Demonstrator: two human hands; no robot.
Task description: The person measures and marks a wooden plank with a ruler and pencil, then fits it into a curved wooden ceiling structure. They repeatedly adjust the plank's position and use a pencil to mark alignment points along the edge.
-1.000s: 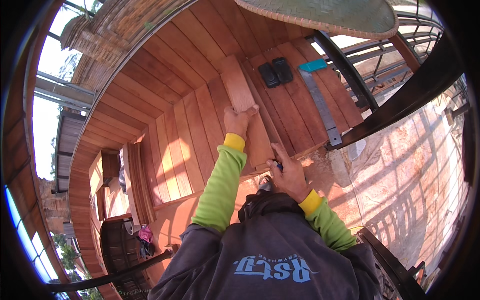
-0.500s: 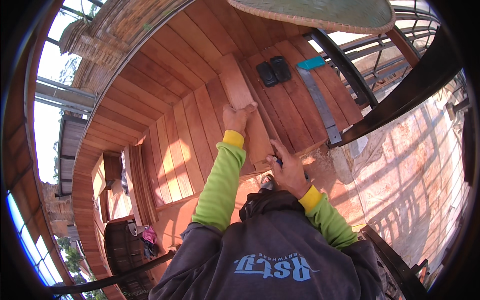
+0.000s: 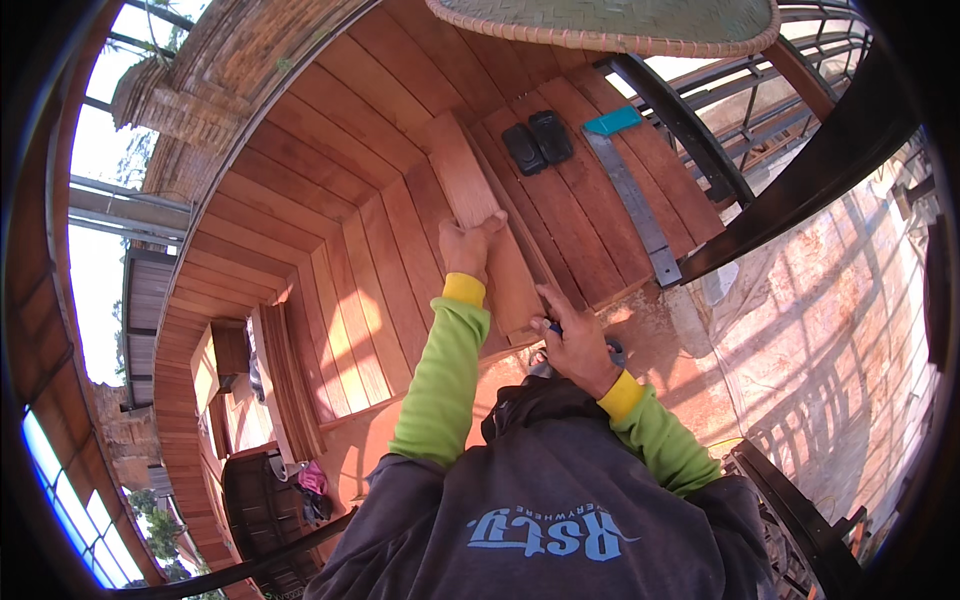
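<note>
While left hand (image 3: 468, 243) presses plank (image 3: 480, 225), right hand (image 3: 577, 343) beside it

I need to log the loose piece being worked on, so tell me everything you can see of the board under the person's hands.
The loose board is a narrow, reddish-brown wooden plank, plain and smooth-looking, lying flat on the plank deck at a slight angle to its boards. The left hand presses down on its middle; the right hand, holding a small dark tool, rests at its near end by the deck's edge. Its far end points toward two black objects.
</note>
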